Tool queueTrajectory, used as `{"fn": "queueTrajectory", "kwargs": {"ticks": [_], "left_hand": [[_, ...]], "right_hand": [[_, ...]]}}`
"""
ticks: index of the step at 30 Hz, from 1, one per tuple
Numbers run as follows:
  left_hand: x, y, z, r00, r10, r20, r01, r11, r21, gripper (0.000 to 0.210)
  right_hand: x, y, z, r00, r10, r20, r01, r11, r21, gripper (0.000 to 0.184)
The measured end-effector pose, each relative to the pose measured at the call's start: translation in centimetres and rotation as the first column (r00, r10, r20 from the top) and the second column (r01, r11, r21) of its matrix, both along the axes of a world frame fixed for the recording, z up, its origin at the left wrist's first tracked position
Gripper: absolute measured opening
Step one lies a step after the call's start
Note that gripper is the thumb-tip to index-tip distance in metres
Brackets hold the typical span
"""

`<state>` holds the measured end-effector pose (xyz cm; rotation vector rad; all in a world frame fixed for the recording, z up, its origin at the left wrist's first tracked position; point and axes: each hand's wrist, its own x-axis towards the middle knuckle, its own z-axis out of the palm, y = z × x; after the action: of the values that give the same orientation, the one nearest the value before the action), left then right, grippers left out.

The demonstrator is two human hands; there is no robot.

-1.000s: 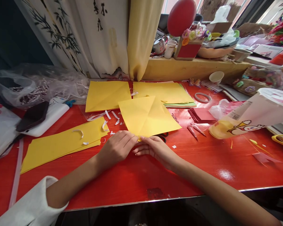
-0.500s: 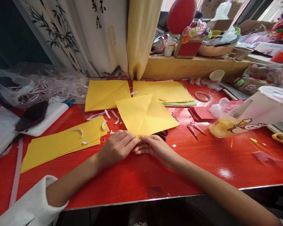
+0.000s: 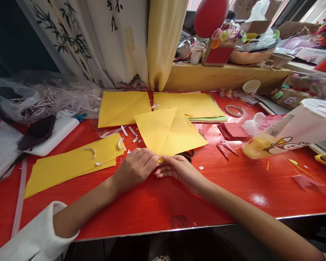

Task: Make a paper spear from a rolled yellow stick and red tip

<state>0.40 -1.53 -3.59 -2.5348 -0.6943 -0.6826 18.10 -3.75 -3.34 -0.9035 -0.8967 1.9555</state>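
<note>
A square of yellow paper (image 3: 168, 132) with crossing creases is held over the red table, its nearest corner between my two hands. My left hand (image 3: 139, 165) closes on that corner from the left, fingers together. From the right, my right hand (image 3: 179, 170) pinches the same corner with its thumb on top. Part of the corner is hidden by my fingers. Behind the sheet lie a creased yellow sheet (image 3: 125, 108) and a stack of yellow paper (image 3: 187, 105) with green edges below. Black scissor handles (image 3: 189, 155) stick out under the square's right side.
Yellow paper strips (image 3: 70, 166) with white scraps lie at left, near a dark phone (image 3: 39, 132). On the right are red paper squares (image 3: 232, 131), a tape ring (image 3: 234, 110) and a tilted drink cup (image 3: 288, 128). The table's front edge (image 3: 141, 234) runs close by.
Almost nothing differs. Both hands keep their hold on the yellow paper's corner, and the whole view has shifted very slightly.
</note>
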Motion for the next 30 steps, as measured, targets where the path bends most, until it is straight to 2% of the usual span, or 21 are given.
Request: {"fn": "queueTrajectory", "kwargs": {"ticks": [9,23,26,30], "left_hand": [[-0.05,0.05,0.28,0.999,-0.043,-0.031,0.044,0.999,0.014,0.006],[0.00,0.15,0.32,0.998,-0.060,0.004,0.061,0.995,-0.080,0.005],[-0.08,0.15,0.37,0.997,-0.074,0.000,0.074,0.996,-0.051,0.004],[-0.20,0.14,0.54,0.994,-0.095,-0.060,0.098,0.994,0.045,0.006]], "right_hand": [[-0.13,-0.17,0.03,0.999,-0.010,0.049,0.010,1.000,-0.001,0.028],[0.04,-0.32,-0.37,0.995,0.017,0.096,-0.023,0.998,0.061,0.029],[0.02,-0.31,-0.27,0.994,0.025,0.104,-0.031,0.998,0.058,0.029],[0.00,-0.21,-0.04,0.997,-0.011,0.076,0.012,1.000,-0.007,0.028]]}}
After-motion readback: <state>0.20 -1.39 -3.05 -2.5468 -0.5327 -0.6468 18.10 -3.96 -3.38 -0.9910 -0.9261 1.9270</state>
